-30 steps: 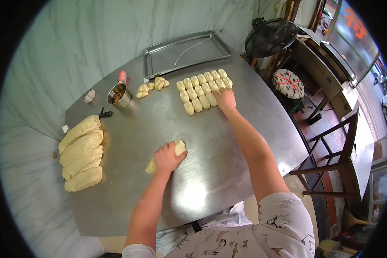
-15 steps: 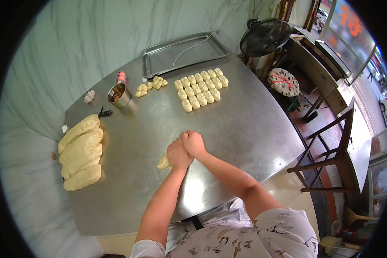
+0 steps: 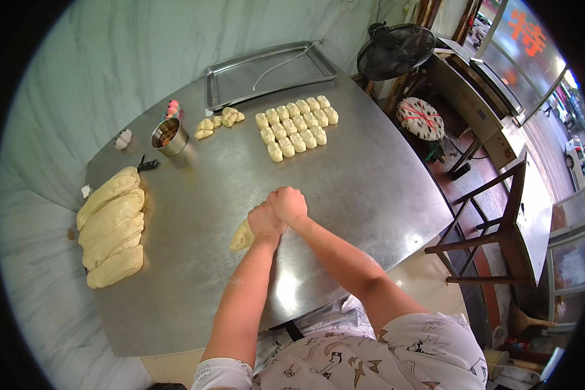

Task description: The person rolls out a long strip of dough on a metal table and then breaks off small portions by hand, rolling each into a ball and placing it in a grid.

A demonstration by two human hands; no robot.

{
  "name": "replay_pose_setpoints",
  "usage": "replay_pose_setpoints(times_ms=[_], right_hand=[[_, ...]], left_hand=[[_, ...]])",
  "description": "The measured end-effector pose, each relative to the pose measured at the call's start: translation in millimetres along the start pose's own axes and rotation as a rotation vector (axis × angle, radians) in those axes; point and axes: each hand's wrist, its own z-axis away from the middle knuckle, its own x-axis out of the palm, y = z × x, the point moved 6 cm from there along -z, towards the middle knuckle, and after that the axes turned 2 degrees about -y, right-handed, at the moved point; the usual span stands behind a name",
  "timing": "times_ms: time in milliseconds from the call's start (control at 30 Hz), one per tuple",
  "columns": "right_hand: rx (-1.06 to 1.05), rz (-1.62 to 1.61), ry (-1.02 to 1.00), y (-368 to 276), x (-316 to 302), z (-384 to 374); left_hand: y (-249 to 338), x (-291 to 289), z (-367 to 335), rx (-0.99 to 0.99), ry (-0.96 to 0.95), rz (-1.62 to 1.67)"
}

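Pale dough (image 3: 242,236) lies on the metal table and sticks out to the left from under my left hand (image 3: 265,221). That hand is closed over it, pressing down. My right hand (image 3: 288,204) is also closed, tight against the left one and slightly ahead of it. Both sets of fingers curl down, and the rest of the dough is hidden beneath them. Beyond my hands, small shaped dough pieces (image 3: 297,123) sit in neat rows. A few rougher lumps of dough (image 3: 229,117) lie left of those rows.
Several long dough slabs (image 3: 112,224) lie side by side at the table's left. Near them are a black-handled tool (image 3: 148,165), a metal pot (image 3: 169,137) and eggs (image 3: 123,139). An empty metal tray (image 3: 273,73) rests at the back. A fan (image 3: 396,52) and wooden chair (image 3: 510,227) stand right.
More of the dough shows to the left of my left hand. My hands remain pressed together over it. The whole view has shifted slightly.
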Motion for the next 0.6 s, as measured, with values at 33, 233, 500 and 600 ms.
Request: replay_pose_setpoints(times_ms=[33, 233, 500, 600], right_hand=[[0.0, 0.033, -0.002, 4, -3, -1], [-0.43, -0.1, -0.606, -98, -67, 85], [-0.228, -0.528, 0.021, 84, -178, -100], [-0.256, -0.201, 0.167, 93, -199, -153]], left_hand=[[0, 2, -3, 0.003, 0.004, 0.034], [-35, 7, -13, -0.191, -0.059, 0.294], [-32, -32, 34, -0.024, 0.18, 0.146], [-29, -32, 62, 0.045, 0.202, -0.135]])
